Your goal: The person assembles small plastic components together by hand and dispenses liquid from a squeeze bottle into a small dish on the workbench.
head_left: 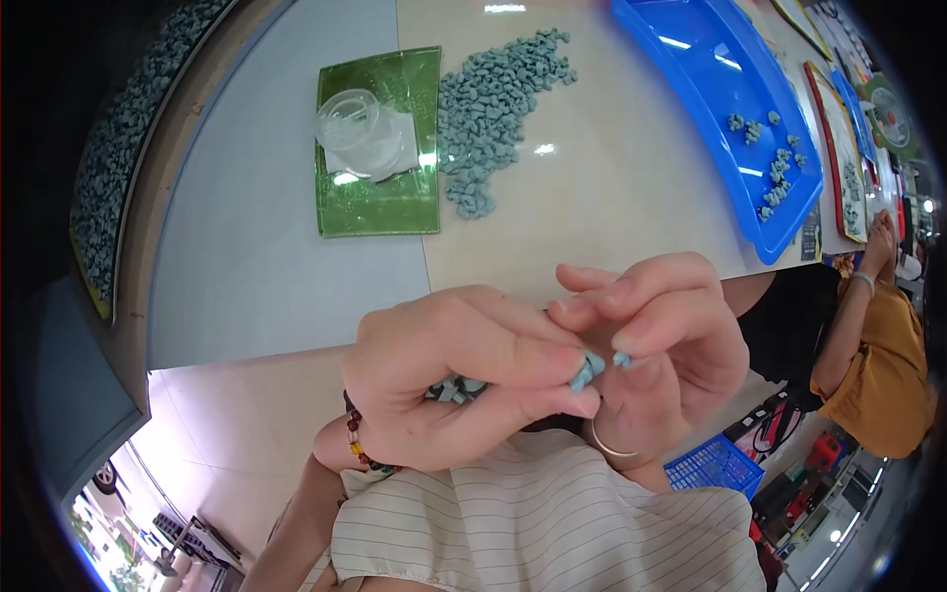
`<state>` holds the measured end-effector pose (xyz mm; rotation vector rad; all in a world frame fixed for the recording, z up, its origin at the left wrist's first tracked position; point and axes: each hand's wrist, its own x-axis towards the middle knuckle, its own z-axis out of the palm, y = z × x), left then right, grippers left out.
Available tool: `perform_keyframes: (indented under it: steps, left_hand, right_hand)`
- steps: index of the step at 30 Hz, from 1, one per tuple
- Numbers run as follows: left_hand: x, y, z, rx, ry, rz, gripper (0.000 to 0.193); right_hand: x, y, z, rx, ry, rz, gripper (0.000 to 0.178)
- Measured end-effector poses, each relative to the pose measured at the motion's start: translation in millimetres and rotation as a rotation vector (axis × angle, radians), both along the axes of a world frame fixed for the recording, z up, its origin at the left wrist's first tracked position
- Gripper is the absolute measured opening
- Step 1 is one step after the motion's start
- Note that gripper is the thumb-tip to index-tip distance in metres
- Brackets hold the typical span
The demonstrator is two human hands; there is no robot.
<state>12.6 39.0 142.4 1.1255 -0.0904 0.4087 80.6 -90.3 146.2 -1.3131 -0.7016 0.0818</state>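
Observation:
My left hand point(454, 370) is closed, pinching a small blue-green piece point(587, 372) between thumb and forefinger. More blue-green pieces point(456, 389) show in its curled palm. Close beside it, my right hand point(666, 345) holds another tiny blue-green piece point(622, 359) between thumb and fingertip. The two pinched pieces are slightly apart, and they are too small to tell their exact kind. Beyond my hands, a loose pile of similar pieces point(493, 99) lies on the table point(552, 217). A green tray point(340, 212) left of the pile bears a round clear plastic container point(350, 120).
At the right is a blue tray point(691, 59) with several small clusters of pieces. A large bin of blue-green pieces point(118, 158) stands at the far left. A person in a mustard garment point(883, 365) sits at the right. Low beside me is a blue basket point(715, 466).

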Motion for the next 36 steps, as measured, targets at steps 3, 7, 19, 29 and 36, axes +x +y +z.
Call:
perform_keyframes:
  steps: [3,7,19,29,36]
  left_hand:
    - [1,3,1,0.02,0.018,-0.01,0.023]
    - [-7,0,3,0.046,0.027,0.087,0.024]
    - [-7,4,-2,0.08,0.023,0.143,0.023]
    - [-2,1,2,0.042,0.048,0.114,0.022]
    - [1,1,7,0.01,0.086,-0.007,0.022]
  right_hand:
    - [0,-1,5,-0.075,-0.026,0.014,0.012]
    - [4,-3,13,-0.168,-0.16,0.099,0.01]
    - [7,4,17,-0.294,-0.41,0.04,0.006]
    - [14,-4,13,-0.26,-0.348,0.107,0.006]
    - [21,-9,16,-0.01,-0.168,0.133,0.014]
